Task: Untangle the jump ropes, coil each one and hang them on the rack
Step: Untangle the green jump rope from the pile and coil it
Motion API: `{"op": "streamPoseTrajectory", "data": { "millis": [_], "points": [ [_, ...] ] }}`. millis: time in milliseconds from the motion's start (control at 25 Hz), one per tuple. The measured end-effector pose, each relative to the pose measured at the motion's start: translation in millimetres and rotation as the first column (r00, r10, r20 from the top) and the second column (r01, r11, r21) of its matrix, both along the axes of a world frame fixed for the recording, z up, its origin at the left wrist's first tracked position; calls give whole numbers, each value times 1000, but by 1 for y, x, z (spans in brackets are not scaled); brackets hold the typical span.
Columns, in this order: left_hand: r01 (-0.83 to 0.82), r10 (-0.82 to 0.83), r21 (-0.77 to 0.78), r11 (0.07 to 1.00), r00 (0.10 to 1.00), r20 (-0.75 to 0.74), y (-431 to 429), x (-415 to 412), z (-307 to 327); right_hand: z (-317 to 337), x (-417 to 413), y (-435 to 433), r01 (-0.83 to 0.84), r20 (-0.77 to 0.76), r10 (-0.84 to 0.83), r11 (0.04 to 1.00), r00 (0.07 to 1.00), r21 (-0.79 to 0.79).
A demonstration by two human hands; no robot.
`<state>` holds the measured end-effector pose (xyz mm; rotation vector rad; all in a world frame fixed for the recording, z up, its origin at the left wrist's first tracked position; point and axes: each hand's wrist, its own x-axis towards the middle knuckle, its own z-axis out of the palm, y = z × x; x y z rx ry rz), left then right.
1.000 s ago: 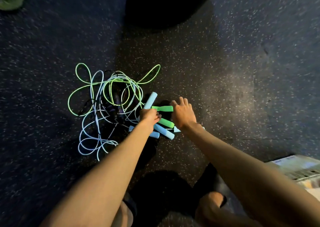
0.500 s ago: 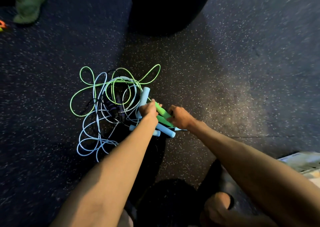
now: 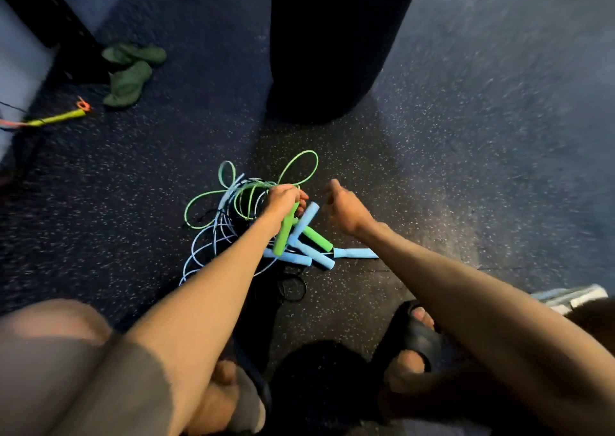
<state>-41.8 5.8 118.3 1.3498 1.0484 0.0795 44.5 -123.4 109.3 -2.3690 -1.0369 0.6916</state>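
**Two hands close on a knot of jump ropes**

Crouched over the pile, the person's left hand [image 3: 283, 199] is wrapped round the top of a slim green foam jump-rope handle [image 3: 285, 232]. Its long axis runs from the fist toward 6 o'clock. A tangle of thin green and pale-blue plastic cords [image 3: 226, 209] lies on the speckled dark rubber floor [image 3: 432, 169], touching the fist at 9 o'clock. The right hand [image 3: 346, 211] is just beside it at 3 o'clock with fingers curled. Whether it pinches a cord cannot be told. Pale-blue foam handles [image 3: 316, 256] lie crossed at 5 o'clock. The left hand looks better placed to draw the green rope free.
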Motion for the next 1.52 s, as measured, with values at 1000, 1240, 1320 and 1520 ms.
{"op": "streamPoseTrajectory", "data": {
  "millis": [1000, 1240, 1320, 1520],
  "points": [
    [73, -250, 487, 870, 918, 309, 48, -58, 191, 179, -31, 21, 21, 36, -40, 898, 999, 439],
    [301, -446, 435, 848, 849, 282, 41, -49, 192, 226, -6, 23, -91, 211, -29, 837, 977, 539],
    [339, -487, 414, 845, 809, 331, 37, -45, 194, 231, 2, 20, -88, 223, -55, 809, 973, 582],
    [245, -376, 296, 923, 733, 567, 39, -35, 202, 193, 2, 11, -79, 19, 79, 907, 997, 413]
  ]
}}
